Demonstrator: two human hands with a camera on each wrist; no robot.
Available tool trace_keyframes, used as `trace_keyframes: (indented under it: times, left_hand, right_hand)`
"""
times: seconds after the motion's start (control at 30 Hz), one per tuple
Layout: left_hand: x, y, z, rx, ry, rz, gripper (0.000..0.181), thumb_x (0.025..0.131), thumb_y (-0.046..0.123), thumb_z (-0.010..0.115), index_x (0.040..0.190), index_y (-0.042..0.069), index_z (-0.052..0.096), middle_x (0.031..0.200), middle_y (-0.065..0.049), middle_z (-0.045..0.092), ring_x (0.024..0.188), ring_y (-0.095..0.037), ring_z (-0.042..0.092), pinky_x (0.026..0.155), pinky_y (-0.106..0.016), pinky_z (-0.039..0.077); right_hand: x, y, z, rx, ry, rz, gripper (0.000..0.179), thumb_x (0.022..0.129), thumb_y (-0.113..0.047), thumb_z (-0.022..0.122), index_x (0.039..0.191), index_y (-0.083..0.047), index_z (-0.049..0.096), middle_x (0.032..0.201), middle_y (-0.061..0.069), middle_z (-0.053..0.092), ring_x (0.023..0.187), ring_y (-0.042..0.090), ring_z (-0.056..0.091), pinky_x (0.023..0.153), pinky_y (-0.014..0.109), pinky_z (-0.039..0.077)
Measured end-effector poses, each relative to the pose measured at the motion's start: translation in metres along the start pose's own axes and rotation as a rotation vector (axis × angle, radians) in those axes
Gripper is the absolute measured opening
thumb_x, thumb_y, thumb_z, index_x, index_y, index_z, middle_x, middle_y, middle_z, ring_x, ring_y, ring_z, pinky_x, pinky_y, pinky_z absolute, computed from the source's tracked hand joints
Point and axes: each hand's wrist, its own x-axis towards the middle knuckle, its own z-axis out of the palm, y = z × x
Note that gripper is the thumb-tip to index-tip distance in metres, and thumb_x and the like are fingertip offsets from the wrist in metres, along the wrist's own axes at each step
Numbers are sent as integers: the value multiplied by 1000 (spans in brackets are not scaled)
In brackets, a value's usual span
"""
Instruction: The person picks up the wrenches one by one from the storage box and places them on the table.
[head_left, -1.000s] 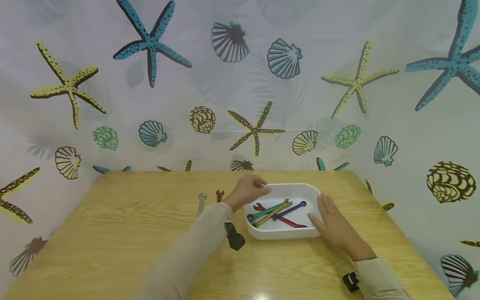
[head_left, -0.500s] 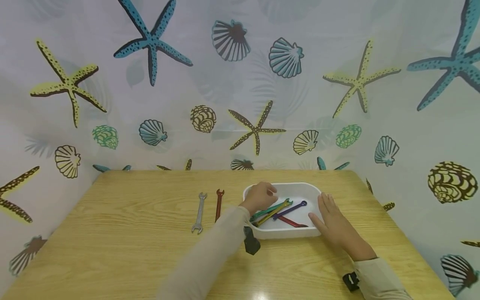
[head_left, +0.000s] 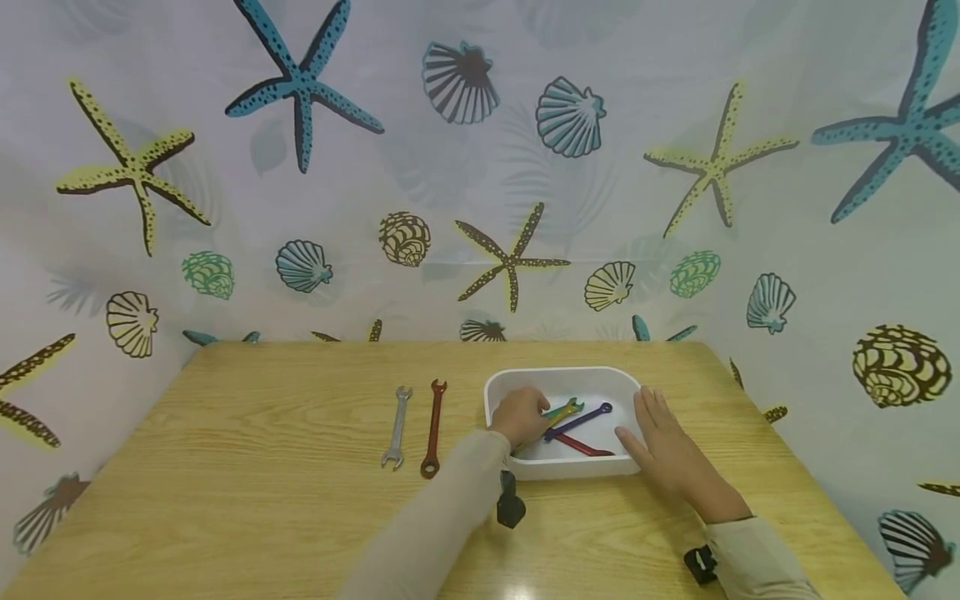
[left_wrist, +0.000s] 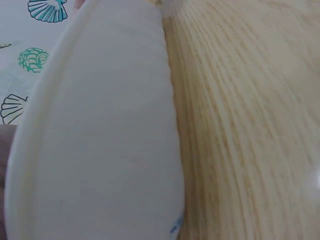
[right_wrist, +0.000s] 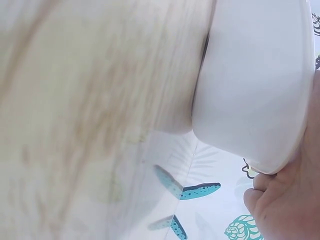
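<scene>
A white tray [head_left: 577,469] holds a green wrench [head_left: 573,403], a yellow wrench [head_left: 561,414], a purple wrench [head_left: 583,420] and a red wrench [head_left: 581,446]. My left hand [head_left: 519,415] is down inside the tray's left end, over the near ends of the green and yellow wrenches. Its fingertips are hidden, so whether they pinch a wrench does not show. My right hand [head_left: 670,446] rests with straight fingers against the tray's right side. In the right wrist view, that hand [right_wrist: 290,200] touches the tray's rim. The left wrist view shows mostly the tray's outer wall [left_wrist: 110,125].
To the left of the tray, a silver wrench [head_left: 397,427] and a dark red wrench [head_left: 433,427] lie side by side on the wooden table [head_left: 247,467]. A curtain [head_left: 360,183] printed with starfish and shells hangs behind the table and along its sides.
My left hand has moved from above the tray's left rim, right and down into the tray, onto the wrenches. The two wrenches on the table are now fully uncovered. My right hand stays put.
</scene>
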Motion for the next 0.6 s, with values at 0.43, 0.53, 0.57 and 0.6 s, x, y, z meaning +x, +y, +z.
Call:
trace_keyframes:
  times: [0.43, 0.53, 0.57, 0.6]
  left_hand:
    - [0, -1, 6, 97, -12, 40, 26, 81, 0, 68, 107, 2, 72, 105, -7, 71, 97, -22, 64, 87, -36, 52]
    - [1, -2, 7, 106, -24, 60, 26, 81, -1, 67, 106, 2, 72, 103, -7, 71, 94, -20, 65, 86, -35, 52]
    - [1, -2, 7, 109, -26, 66, 25, 81, -1, 66, 106, 2, 72, 102, -6, 71, 93, -20, 65, 86, -34, 52]
    - [1, -3, 7, 110, -30, 71, 25, 81, -1, 66, 105, 2, 73, 102, -6, 71, 92, -19, 64, 85, -34, 52]
  right_hand:
    - [0, -3, 0, -90, 30, -23, 72, 103, -41, 34, 144, 16, 19, 153, 32, 13, 141, 49, 8, 111, 61, 17]
    - [0, -3, 0, -97, 28, -23, 72, 103, -41, 33, 144, 16, 19, 153, 32, 12, 141, 48, 8, 111, 60, 17]
    - [0, -3, 0, -101, 28, -23, 71, 103, -41, 33, 144, 16, 19, 153, 32, 12, 142, 48, 8, 111, 60, 17]
    - [0, -3, 0, -103, 28, -23, 71, 103, -41, 33, 144, 16, 19, 153, 32, 13, 142, 48, 8, 111, 60, 16]
